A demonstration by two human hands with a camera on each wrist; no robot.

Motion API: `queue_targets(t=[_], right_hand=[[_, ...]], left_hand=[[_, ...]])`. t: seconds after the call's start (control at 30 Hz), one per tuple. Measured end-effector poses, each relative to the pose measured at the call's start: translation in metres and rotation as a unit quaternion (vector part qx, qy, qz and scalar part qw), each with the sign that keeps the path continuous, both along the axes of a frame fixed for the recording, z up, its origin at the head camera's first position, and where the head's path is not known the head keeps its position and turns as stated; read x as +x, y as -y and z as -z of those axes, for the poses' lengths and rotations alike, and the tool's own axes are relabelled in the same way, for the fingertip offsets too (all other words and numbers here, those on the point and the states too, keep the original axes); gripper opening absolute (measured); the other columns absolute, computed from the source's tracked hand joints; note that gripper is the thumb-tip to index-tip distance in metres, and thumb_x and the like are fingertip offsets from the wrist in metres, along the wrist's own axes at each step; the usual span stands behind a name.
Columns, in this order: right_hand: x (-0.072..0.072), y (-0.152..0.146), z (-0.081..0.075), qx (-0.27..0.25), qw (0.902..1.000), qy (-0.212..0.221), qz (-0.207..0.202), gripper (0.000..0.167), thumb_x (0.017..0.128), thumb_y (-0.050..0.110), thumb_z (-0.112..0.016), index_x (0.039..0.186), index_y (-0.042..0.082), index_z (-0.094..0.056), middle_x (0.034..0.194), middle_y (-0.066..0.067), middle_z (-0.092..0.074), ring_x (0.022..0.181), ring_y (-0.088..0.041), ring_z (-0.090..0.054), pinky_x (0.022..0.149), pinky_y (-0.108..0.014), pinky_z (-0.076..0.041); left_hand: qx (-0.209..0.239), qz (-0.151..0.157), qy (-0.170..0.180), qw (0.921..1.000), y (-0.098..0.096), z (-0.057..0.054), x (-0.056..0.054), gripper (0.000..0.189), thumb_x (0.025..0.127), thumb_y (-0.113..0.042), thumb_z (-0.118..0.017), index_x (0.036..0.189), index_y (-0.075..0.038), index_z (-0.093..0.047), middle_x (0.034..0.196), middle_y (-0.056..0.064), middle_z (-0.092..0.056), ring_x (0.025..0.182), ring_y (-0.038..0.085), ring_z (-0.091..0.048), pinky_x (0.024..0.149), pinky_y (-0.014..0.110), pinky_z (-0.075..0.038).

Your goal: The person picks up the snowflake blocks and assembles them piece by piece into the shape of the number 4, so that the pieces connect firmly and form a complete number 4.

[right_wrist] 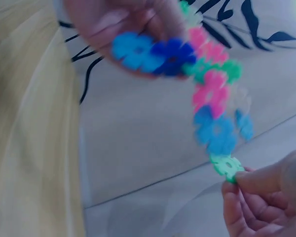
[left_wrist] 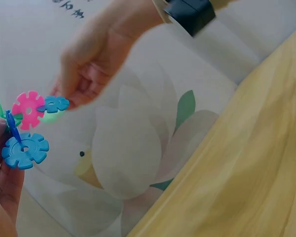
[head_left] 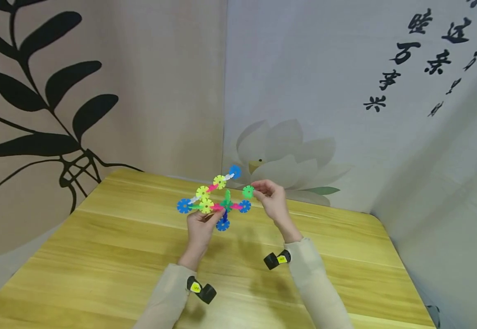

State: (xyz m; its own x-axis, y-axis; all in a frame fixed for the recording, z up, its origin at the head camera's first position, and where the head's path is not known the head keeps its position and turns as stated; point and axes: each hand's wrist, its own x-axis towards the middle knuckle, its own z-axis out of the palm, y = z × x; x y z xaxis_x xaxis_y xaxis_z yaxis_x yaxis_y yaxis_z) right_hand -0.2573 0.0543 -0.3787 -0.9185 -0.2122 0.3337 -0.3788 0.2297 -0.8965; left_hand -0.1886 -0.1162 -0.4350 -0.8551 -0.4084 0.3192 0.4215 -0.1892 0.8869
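My left hand (head_left: 199, 230) pinches a linked figure of notched plastic snowflake discs (head_left: 206, 205) above the table. Yellow, blue, pink, white and green discs slot together in it, some seen edge-on. A blue disc (head_left: 244, 206) ends its right arm; another blue disc (left_wrist: 25, 151) hangs below the left fingertips. Thumb and fingertips of my right hand (head_left: 274, 203) pinch a light green disc (right_wrist: 227, 167) by its edge. It overlaps the light blue disc (right_wrist: 215, 131) in the right wrist view; whether they are joined I cannot tell.
Beneath both hands lies a wood-grain table (head_left: 111, 256). Behind it hangs a pale cloth backdrop (head_left: 172, 91) printed with dark leaves, a lotus and characters. Each wrist carries a small black camera (head_left: 277, 259).
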Motion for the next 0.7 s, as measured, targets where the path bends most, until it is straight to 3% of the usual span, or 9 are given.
queue_targets(t=[0.23, 0.33, 0.5, 0.7], right_hand=[[0.022, 0.005, -0.033, -0.016, 0.9984, -0.049, -0.023, 0.013, 0.087, -0.01, -0.058, 0.099, -0.014, -0.061, 0.093, -0.027, -0.062, 0.076, -0.018, -0.057, 0.064, -0.015, -0.047], [0.019, 0.006, -0.03, -0.017, 0.9974, -0.063, -0.031, 0.012, 0.087, -0.008, -0.059, 0.098, -0.012, -0.063, 0.094, -0.025, -0.064, 0.076, -0.017, -0.058, 0.064, -0.016, -0.047], [0.014, 0.005, -0.024, -0.004, 0.9955, -0.083, -0.046, 0.011, 0.089, -0.003, -0.059, 0.098, -0.007, -0.066, 0.091, -0.019, -0.065, 0.074, -0.016, -0.058, 0.062, -0.018, -0.048], [0.011, 0.005, -0.022, 0.009, 0.991, -0.114, -0.07, 0.011, 0.088, -0.004, -0.06, 0.096, -0.005, -0.067, 0.093, -0.018, -0.067, 0.076, -0.031, -0.061, 0.062, -0.019, -0.05]], left_hand=[[-0.004, 0.014, 0.01, 0.9998, -0.008, 0.001, 0.001, 0.017, 0.075, 0.01, -0.072, 0.084, 0.02, -0.062, 0.074, 0.004, -0.07, 0.069, 0.005, -0.066, 0.068, 0.021, -0.057], [-0.013, 0.022, 0.012, 0.9996, -0.009, 0.002, 0.001, 0.018, 0.075, 0.009, -0.073, 0.085, 0.02, -0.063, 0.076, 0.007, -0.07, 0.07, 0.005, -0.065, 0.069, 0.022, -0.057], [-0.016, 0.031, 0.013, 0.9993, -0.011, 0.004, 0.001, 0.018, 0.074, 0.01, -0.072, 0.086, 0.02, -0.063, 0.076, 0.003, -0.07, 0.07, 0.006, -0.065, 0.069, 0.021, -0.057], [-0.016, 0.038, 0.014, 0.9991, -0.013, 0.003, 0.001, 0.017, 0.074, 0.013, -0.071, 0.087, 0.02, -0.063, 0.076, -0.001, -0.069, 0.072, 0.008, -0.065, 0.07, 0.02, -0.057]])
